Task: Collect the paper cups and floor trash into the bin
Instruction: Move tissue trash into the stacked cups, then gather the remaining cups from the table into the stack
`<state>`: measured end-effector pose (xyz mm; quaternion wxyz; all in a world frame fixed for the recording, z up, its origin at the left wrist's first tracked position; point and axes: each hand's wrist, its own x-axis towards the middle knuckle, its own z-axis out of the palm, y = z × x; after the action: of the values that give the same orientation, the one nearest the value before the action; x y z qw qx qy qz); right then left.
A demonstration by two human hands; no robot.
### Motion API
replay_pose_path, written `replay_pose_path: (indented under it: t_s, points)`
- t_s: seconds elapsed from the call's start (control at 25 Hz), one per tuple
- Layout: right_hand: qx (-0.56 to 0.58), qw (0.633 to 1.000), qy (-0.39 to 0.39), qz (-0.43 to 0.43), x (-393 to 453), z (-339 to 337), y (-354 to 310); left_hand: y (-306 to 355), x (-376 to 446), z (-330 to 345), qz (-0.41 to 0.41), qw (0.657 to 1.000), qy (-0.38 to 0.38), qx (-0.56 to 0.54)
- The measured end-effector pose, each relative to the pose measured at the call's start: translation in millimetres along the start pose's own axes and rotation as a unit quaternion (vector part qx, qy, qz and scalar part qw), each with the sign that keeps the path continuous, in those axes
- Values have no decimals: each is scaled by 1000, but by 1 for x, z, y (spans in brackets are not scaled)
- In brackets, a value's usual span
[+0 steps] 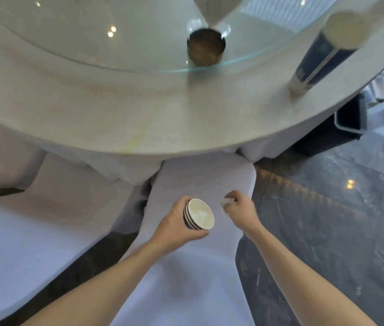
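Note:
My left hand (176, 225) grips a nested stack of paper cups (199, 214), mouths tilted up toward me, above a white-covered chair back (200, 180). Just to the right of it, my right hand (241, 208) is closed on a small pale scrap (223, 203) pinched at the fingertips. A tall blue-and-white paper cup (322, 52) stands on the round table near its right edge. The dark bin (348, 124) with a grey rim sits on the floor behind the table's right side, partly hidden by the tabletop.
The round table (92, 109) with a white cloth carries a glass turntable (139, 43) and a metal holder (206, 47) with a napkin. White-covered chairs (21, 220) stand at left and below me. Dark marble floor (339, 220) lies to the right.

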<state>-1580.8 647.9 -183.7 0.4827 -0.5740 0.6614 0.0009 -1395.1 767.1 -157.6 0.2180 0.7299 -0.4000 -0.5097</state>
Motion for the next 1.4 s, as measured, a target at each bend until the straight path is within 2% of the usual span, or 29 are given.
replay_pose_path:
  t_s: [0.08,0.2,0.4,0.48,0.6,0.72,0.84,0.96,1.16,1.28,1.4]
  points:
    - [82,995,46,-41,-31,-36,-38,33,-20,-11,27,1000,9,9]
    - [154,980,69,-108,-79,-71,-84,79,-49,-18,58,998,35,4]
    - [142,964,110,-196,-142,-93,-113,136,-90,-12,93,994,54,-5]
    - [100,961,117,-229,-161,-105,-110,157,-104,-3,104,992,72,-14]
    - [-14,956,51,-290,-178,-129,-93,184,-119,13,112,989,100,-7]
    - [-206,901,53,-378,-199,-168,-64,207,-142,46,114,984,136,-21]
    - [-218,872,32,-437,-227,-213,-37,227,-163,86,116,977,175,-31]
    - [-238,869,-31,-433,-240,-249,-10,248,-174,124,124,968,214,-44]
    - [-258,871,-119,-400,-248,-285,9,271,-188,161,116,967,226,-21]
    - [-246,869,-116,-413,-237,-295,0,280,-180,158,112,964,239,-20]
    - [-211,866,-74,-448,-215,-301,-12,285,-164,146,108,957,265,-49]
